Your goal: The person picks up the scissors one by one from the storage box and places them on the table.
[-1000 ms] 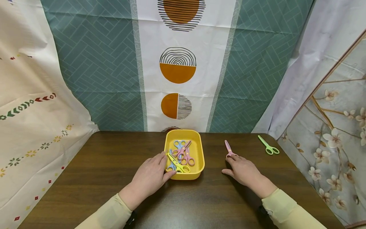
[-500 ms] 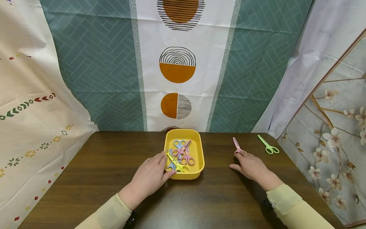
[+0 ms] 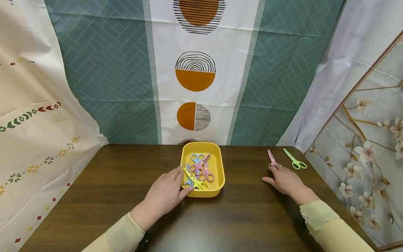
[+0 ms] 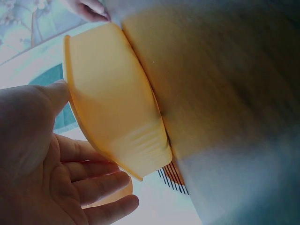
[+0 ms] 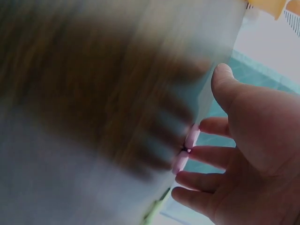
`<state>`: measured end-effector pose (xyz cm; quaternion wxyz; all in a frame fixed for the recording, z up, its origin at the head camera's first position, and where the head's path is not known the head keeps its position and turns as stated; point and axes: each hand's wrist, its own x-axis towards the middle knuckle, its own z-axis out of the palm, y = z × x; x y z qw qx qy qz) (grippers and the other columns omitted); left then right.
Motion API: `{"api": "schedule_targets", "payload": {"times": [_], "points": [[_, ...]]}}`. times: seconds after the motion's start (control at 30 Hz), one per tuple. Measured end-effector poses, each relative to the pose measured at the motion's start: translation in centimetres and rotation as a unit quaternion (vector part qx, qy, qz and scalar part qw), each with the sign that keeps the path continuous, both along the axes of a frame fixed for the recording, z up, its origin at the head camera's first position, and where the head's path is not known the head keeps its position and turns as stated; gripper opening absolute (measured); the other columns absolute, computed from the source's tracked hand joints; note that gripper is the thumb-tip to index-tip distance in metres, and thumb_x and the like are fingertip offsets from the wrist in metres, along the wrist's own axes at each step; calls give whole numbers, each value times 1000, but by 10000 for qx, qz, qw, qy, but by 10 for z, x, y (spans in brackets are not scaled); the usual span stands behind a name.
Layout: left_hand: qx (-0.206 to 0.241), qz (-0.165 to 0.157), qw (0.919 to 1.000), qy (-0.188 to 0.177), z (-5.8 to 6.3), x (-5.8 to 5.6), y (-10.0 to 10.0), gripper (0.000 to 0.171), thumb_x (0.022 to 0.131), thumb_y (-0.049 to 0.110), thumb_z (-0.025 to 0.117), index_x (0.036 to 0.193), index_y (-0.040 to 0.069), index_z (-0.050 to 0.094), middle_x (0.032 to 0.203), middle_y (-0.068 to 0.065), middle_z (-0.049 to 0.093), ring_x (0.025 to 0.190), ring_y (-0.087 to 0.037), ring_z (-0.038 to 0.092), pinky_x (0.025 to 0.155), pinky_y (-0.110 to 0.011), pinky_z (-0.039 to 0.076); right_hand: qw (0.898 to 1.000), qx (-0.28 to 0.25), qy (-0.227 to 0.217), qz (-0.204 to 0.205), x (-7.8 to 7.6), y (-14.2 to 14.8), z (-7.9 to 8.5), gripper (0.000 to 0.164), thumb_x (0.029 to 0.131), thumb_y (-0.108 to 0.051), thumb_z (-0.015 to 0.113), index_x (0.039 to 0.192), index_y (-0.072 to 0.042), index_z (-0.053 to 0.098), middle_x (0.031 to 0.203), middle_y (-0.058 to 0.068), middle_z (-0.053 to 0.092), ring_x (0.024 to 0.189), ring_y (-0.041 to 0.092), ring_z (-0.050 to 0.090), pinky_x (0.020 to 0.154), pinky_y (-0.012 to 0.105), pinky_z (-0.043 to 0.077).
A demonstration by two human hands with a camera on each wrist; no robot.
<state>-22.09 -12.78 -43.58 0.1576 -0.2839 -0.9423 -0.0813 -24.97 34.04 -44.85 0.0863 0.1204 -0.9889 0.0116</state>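
A yellow plastic box (image 3: 223, 171) stands at the middle of the table. My left hand (image 3: 163, 191) rests at its near left corner, thumb on the near rim and fingers along the left side. In the left wrist view the fingers of the left hand (image 4: 42, 150) look relaxed against the rim of the box (image 4: 112, 93). My right hand (image 3: 287, 180) lies with outstretched fingertips on the handles of pink scissors (image 3: 271, 156), flat on the table with the blades pointing away. In the right wrist view, fingertips touch the pink handles (image 5: 192, 136); the blades are hidden there.
Green scissors (image 3: 296, 161) lie just right of the pink pair. Inside the box are yellow scissors (image 3: 196, 180), pink scissors (image 3: 206, 175) and blue scissors (image 3: 197, 158), overlapping. Patterned cloths hang behind and beside the dark wooden table (image 3: 132, 164).
My right hand has slid the pink scissors to the right across the table, closer to the green pair. The left hand and the box have stayed in place.
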Motion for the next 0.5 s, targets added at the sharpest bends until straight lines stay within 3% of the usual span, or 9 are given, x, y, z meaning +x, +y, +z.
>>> {"api": "schedule_targets", "payload": {"times": [0.5], "points": [[-30,2,10000,2,-1,0,0,80,107,54,71,151,-12,58,154,-28,59,138,-41,63,112,-55,53,9993,-167,-178,-294,-2,26,3,50,105,-42,77,122,4,68,134,32,67,113,53,70,86,69,57]]}}
